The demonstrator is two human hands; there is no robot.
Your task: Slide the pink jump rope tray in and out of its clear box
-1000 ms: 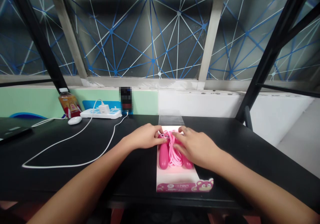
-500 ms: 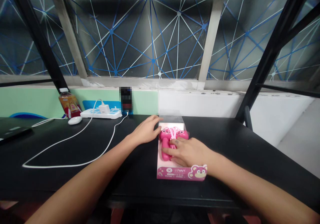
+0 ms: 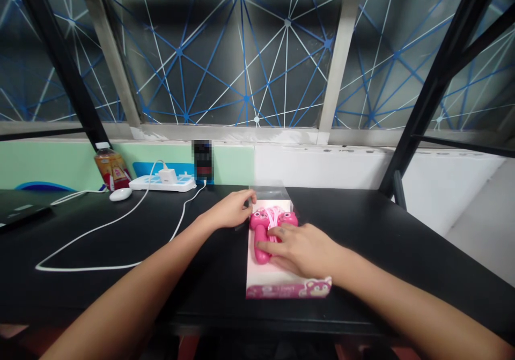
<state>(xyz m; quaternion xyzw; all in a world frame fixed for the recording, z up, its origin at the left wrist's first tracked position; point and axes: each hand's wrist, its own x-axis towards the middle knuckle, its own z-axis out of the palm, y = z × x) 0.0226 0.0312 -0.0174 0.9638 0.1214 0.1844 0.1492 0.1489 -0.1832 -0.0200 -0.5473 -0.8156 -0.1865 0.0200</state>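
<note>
1 open hand (image 3: 301, 251) on jump rope (image 3: 260, 244)

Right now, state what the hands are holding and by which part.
The right hand lies over the pink jump rope handle; the left hand is at the edge of the clear plastic cover. Whether either grips cannot be told.

It looks like an office or study corner to me: a black table (image 3: 88, 290) carries a laptop (image 3: 24, 212), a white mouse (image 3: 120, 194), a power strip (image 3: 161, 184) with a charger (image 3: 166, 176) plugged in, and a drink bottle (image 3: 111, 167), beneath a metal-framed window (image 3: 341, 65).
</note>
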